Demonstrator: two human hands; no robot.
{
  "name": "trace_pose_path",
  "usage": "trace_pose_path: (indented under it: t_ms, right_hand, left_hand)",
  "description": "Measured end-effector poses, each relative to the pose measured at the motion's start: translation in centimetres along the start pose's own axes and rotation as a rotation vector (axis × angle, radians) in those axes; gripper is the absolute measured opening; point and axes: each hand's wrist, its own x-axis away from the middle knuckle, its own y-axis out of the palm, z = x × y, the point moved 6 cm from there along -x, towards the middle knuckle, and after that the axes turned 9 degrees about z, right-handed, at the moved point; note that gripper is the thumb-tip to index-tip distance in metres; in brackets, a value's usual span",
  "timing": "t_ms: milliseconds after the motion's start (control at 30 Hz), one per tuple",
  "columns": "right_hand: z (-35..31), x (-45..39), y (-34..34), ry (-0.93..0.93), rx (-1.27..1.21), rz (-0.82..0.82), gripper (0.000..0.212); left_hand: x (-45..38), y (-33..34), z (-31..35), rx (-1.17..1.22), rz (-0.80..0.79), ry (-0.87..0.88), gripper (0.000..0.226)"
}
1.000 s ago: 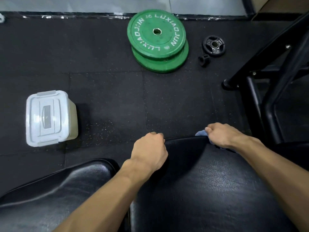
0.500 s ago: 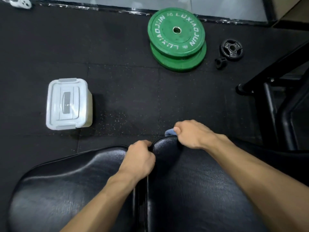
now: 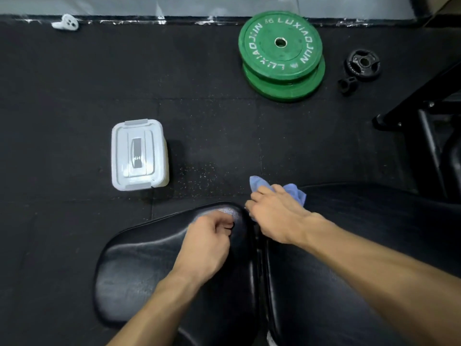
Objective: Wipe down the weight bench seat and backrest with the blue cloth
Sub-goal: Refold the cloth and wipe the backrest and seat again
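Note:
The black padded bench fills the lower part of the view. Its seat pad point(image 3: 139, 270) lies on the left and its backrest pad point(image 3: 349, 283) on the right, with a narrow gap between them. My right hand point(image 3: 274, 216) presses the blue cloth point(image 3: 296, 193) onto the far corner of the backrest, beside the gap. Cloth sticks out past my fingers on both sides. My left hand point(image 3: 207, 243) rests as a loose fist on the far corner of the seat pad, with nothing seen in it.
A white lidded plastic box point(image 3: 138, 154) stands on the black rubber floor to the left. Two stacked green weight plates point(image 3: 280, 53) lie further off, with a small black plate point(image 3: 363, 62) and a collar point(image 3: 346, 84) beside them. A black metal frame point(image 3: 424, 116) rises at the right.
My right hand has slid the cloth left along the backrest's far edge to the corner by the gap. My left hand has moved from the backrest edge onto the seat pad.

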Motion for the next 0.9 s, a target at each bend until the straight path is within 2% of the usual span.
trace_pose_path:
  t_ms: [100, 200, 367, 433, 500, 567, 600, 700, 900]
  right_hand:
    - [-0.9, 0.9, -0.8, 0.065, 0.016, 0.050, 0.014]
    - [-1.2, 2.0, -1.6, 0.201, -0.075, 0.094, 0.014]
    - [-2.2, 7.6, -1.7, 0.561, -0.239, 0.181, 0.015]
    - [-3.3, 10.3, -1.1, 0.724, -0.332, 0.345, 0.025]
    - [-5.5, 12.4, -0.5, 0.850, -0.458, 0.602, 0.030]
    - [-8.5, 13.0, 0.2, 0.856, -0.491, 0.772, 0.029]
    - [-10.1, 12.5, 0.8, 0.831, -0.495, 0.779, 0.031]
    - [-13.8, 10.3, 3.5, 0.755, -0.440, 0.661, 0.046]
    - [-15.9, 7.5, 7.6, 0.685, -0.303, 0.458, 0.058]
  left_hand:
    - [0.8, -2.2, -1.0, -0.079, 0.019, 0.118, 0.027]
    - [1.9, -3.7, -1.6, -0.279, -0.026, 0.298, 0.029]
    - [3.7, -6.6, -4.3, -0.533, -0.071, 0.411, 0.057]
    - [4.0, -8.0, -6.0, -0.625, -0.057, 0.398, 0.074]
    - [4.5, -9.0, -7.8, -0.716, -0.070, 0.364, 0.092]
    - [4.9, -9.3, -9.4, -0.769, -0.095, 0.318, 0.104]
    - [5.1, -9.3, -10.0, -0.787, -0.100, 0.303, 0.109]
    - [5.3, -8.4, -10.9, -0.870, -0.097, 0.317, 0.113]
    - [5.2, -7.6, -12.0, -0.879, -0.080, 0.332, 0.112]
